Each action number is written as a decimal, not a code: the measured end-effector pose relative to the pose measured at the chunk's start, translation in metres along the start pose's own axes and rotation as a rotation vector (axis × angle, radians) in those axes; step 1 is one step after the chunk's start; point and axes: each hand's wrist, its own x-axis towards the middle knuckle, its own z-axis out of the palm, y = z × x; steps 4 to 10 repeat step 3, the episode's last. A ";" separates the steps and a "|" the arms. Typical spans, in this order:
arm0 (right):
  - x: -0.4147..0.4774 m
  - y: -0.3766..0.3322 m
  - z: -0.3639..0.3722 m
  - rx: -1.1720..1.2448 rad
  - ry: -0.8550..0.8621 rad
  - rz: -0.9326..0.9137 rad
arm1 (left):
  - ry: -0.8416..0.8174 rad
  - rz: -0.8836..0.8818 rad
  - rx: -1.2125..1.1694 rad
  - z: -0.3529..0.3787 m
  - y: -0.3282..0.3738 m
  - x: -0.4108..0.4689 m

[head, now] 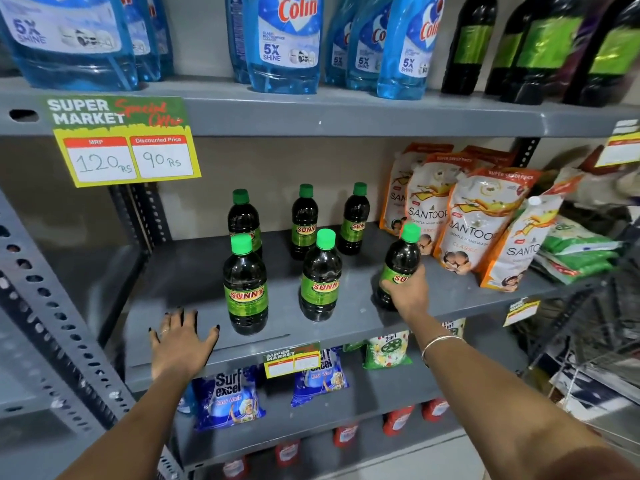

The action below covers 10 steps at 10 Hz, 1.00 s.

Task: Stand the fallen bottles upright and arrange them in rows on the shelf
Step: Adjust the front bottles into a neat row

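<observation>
Head cam: six Sunny bottles on the grey shelf (346,313)
Right hand (407,292): wrapped round the front-right bottle (398,265), base probably touching down
Left hand (181,337): flat, fingers spread, on the shelf edge
Other five bottles (246,282): upright, two rows

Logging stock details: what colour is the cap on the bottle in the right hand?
Bright green, on the bottle held by the right hand; head view.

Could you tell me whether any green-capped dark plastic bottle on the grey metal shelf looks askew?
Yes: the front-right green-capped dark bottle, gripped by the right hand, leans right, out of line. The other five stand upright.
</observation>
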 end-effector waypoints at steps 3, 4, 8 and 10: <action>-0.008 -0.009 0.004 0.064 0.040 -0.049 | -0.052 -0.006 -0.004 -0.003 0.001 0.001; -0.008 -0.009 0.004 0.064 0.040 -0.049 | -0.052 -0.006 -0.004 -0.003 0.001 0.001; -0.008 -0.009 0.004 0.064 0.040 -0.049 | -0.052 -0.006 -0.004 -0.003 0.001 0.001; -0.008 -0.009 0.004 0.064 0.040 -0.049 | -0.052 -0.006 -0.004 -0.003 0.001 0.001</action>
